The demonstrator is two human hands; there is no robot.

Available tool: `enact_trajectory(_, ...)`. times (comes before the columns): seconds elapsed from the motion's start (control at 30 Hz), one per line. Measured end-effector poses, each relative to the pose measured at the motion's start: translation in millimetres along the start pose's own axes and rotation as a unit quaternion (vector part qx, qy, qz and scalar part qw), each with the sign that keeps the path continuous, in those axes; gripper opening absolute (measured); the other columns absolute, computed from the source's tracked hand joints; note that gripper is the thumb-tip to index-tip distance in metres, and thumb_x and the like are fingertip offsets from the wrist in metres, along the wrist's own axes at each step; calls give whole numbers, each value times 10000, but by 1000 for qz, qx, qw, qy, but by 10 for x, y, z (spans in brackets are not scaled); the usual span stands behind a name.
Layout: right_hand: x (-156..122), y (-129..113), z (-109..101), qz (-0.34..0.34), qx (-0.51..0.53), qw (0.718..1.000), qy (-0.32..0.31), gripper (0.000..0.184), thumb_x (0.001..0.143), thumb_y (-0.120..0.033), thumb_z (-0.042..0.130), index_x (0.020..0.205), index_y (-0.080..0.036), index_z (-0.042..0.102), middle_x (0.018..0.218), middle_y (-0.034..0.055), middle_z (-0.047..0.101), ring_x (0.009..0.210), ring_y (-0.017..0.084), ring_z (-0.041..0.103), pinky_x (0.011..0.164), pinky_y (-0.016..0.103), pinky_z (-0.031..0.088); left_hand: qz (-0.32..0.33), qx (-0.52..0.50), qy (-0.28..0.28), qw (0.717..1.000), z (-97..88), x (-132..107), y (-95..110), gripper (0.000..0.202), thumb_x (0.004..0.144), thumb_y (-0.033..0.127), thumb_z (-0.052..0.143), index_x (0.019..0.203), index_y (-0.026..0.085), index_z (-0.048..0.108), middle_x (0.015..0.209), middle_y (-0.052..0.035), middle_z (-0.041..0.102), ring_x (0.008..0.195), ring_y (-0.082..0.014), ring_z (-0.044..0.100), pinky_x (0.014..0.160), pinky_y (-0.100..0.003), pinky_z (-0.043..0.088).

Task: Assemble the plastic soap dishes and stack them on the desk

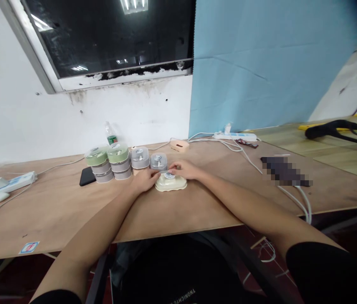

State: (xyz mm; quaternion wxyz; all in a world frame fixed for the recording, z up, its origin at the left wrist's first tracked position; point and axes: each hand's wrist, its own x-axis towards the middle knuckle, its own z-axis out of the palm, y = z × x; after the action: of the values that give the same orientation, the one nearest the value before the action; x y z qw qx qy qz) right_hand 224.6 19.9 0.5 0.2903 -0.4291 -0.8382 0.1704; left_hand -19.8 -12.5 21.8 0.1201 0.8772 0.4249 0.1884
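Note:
A cream lidded container [171, 183] with a scalloped lower edge and a round label on top sits on the table before me. My left hand [146, 179] is at its left upper edge, with the fingers curled against it. My right hand [185, 169] reaches over its far right side, thumb and fingers closed at the lid near the label. Just behind my left hand stand a grey clear-lidded container [158, 161] and another grey one [140, 157]. Farther left are two stacks of grey containers, each with a green container [118, 153] on top.
A plastic bottle [111, 134] stands behind the stacks, a black phone [87, 176] left of them. A pink box [179, 145] lies behind my right hand. Power strips [235, 136] with white cables lie at the back and far left. A blurred dark device [282, 171] is at right.

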Motion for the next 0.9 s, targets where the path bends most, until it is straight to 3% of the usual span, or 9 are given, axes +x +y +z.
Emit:
enact_trajectory(0.3,-11,-11,-7,4,-3,1000,4,375,820,-525,591,944,-195,717,891,31,713,761,155,604,664,250,421,51,7,-3,999,-30,-14,9,444,975,426,326,1095,177,674,1006,-79,716,858,-211,652,736,-290,460)
enact_trajectory(0.43,-11,-18,-38,27,10,999,-45,469,747,-591,650,1004,-204,710,904,25,709,767,157,604,653,244,426,62,8,-13,998,-32,-26,14,478,987,455,284,1034,186,676,949,-71,713,854,-208,642,759,-293,458)
enact_trajectory(0.6,16,182,-168,107,101,984,-96,496,635,-594,741,909,-182,724,845,29,707,726,156,610,618,238,455,85,17,-17,996,-12,-10,2,511,967,534,300,1128,192,644,1037,-80,687,933,-220,624,834,-322,458)
enact_trajectory(0.77,5,430,-353,182,146,971,-57,518,567,-576,788,856,-153,708,810,50,707,702,164,617,608,251,480,84,56,-26,995,80,-16,-50,658,826,680,489,1268,200,578,1170,-115,622,1036,-271,592,881,-374,468)
enact_trajectory(0.9,-21,327,-355,173,129,976,-24,564,689,-601,691,1000,-130,680,938,105,708,820,203,646,709,302,520,55,48,-13,997,182,-13,-20,893,733,756,540,1401,175,422,1363,-148,509,1199,-325,512,987,-438,425)
